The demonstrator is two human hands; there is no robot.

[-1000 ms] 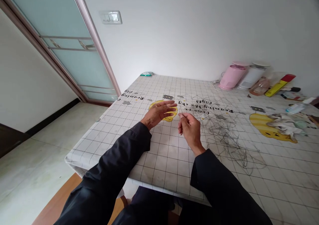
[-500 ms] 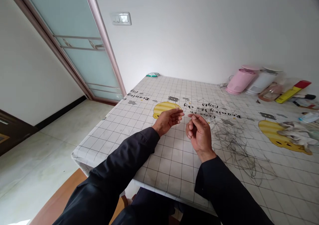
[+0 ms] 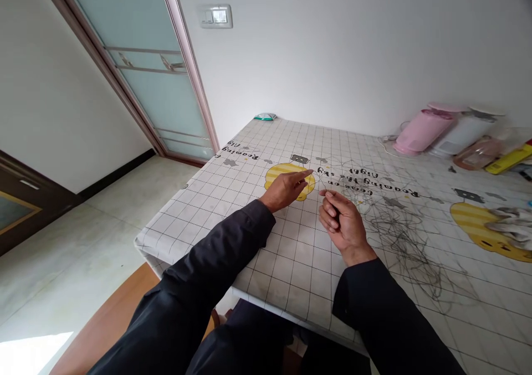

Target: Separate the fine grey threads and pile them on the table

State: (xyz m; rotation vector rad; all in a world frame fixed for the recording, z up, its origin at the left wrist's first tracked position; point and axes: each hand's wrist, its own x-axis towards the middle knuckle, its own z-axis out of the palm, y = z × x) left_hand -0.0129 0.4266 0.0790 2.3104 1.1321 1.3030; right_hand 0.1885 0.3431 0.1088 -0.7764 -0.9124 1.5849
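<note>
My left hand [image 3: 286,190] hovers over a yellow cartoon print on the tablecloth, its fingers stretched out and its thumb a little apart below them. I see nothing in it. Facing it across a small gap is my right hand [image 3: 344,217], with the fingers curled and the thumb pressed toward the index finger. Whatever that pinch may hold is too fine to make out. Just right of it, a loose tangle of thin dark thread or wire [image 3: 409,247] spreads over the white checked tablecloth [image 3: 286,275].
A pink canister-like object [image 3: 424,131] and a white one [image 3: 463,134] lean near the wall. Beside them lie a clear pinkish container [image 3: 477,152] and a yellow box [image 3: 509,159]. A crumpled pale cloth [image 3: 513,222] is at the right edge, a green-and-white packet [image 3: 265,117] at the far corner.
My left hand has turned more palm-down, with its fingers closer together. My right hand keeps its pinch. The whole view has swung slightly left.
</note>
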